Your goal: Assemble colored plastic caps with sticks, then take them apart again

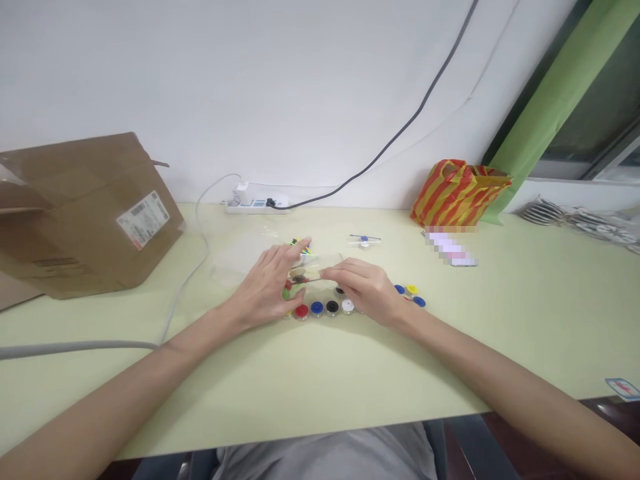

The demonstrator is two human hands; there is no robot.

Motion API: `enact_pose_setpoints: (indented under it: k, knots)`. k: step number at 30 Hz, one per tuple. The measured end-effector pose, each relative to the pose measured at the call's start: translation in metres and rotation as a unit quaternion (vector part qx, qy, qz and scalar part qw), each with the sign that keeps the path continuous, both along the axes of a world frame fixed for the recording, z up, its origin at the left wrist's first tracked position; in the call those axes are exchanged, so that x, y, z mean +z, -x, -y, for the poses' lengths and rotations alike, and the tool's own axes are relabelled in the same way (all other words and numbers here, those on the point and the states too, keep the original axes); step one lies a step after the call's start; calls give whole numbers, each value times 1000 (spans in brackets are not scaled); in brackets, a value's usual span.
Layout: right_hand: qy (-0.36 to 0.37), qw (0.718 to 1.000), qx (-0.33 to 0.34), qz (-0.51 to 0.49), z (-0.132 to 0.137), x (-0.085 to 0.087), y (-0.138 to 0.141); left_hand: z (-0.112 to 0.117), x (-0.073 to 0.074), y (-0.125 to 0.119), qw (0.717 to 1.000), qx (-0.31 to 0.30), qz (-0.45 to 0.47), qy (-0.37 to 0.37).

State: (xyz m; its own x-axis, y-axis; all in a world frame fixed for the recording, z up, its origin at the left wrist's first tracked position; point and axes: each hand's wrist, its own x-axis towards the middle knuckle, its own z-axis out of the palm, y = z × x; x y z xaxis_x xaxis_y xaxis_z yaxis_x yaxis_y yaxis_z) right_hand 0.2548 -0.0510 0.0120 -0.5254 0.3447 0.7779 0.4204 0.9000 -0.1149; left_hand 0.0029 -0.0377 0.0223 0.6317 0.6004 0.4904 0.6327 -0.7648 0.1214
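Observation:
My left hand (pixel 267 285) reaches in over a group of small parts, its thumb and fingers apart. My right hand (pixel 369 288) is closed in a pinch at the near edge of a clear plastic piece (pixel 320 262), which lies between both hands; whether it is a bag or a box I cannot tell. Below the hands is a row of small round capped pots, among them a red one (pixel 301 311), a blue one (pixel 317 308), a black one (pixel 333 307) and a white one (pixel 347 306). A green round piece (pixel 285 293) shows beside my left thumb.
Beyond the hands lie small colourful sticks (pixel 301 244) and a blue-and-white part (pixel 365 240). A cardboard box (pixel 90 220) stands left, near a grey cable (pixel 205 247). A power strip (pixel 257 206) sits by the wall. A striped bag (pixel 457 195) stands back right.

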Motion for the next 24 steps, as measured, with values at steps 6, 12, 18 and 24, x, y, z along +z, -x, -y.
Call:
enact_pose_setpoints:
  k: [6, 12, 18, 24]
  knots:
    - [-9, 986, -156, -60, -25, 7, -34, 1, 2, 1, 1000, 11, 14, 5]
    - [123, 934, -324, 87, -75, -19, -102, -2, 2, 7, 999, 26, 27, 0]
    - [164, 904, -352, 180, -91, -32, -121, -3, 2, 7, 999, 30, 22, 6]
    - [167, 902, -362, 167, -93, -33, -109, -2, 1, 7, 999, 33, 21, 12]
